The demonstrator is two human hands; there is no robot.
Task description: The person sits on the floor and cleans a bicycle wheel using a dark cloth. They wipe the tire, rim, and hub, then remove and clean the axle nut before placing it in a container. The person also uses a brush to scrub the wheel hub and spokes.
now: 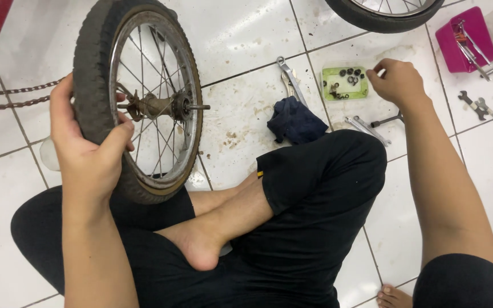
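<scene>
Bright even overhead light, soft shadows, mild sheen on white tiles, sharp focus throughout

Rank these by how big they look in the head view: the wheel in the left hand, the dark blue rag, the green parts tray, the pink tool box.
1. Wheel, held by the left hand, by far the largest, though nearest the camera.
2. Dark blue rag.
3. Pink tool box and green parts tray look much alike; I would not rank them.

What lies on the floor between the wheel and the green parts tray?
In the head view, a wrench and a dark blue rag lie on the tiles between the wheel and the green tray.
</scene>
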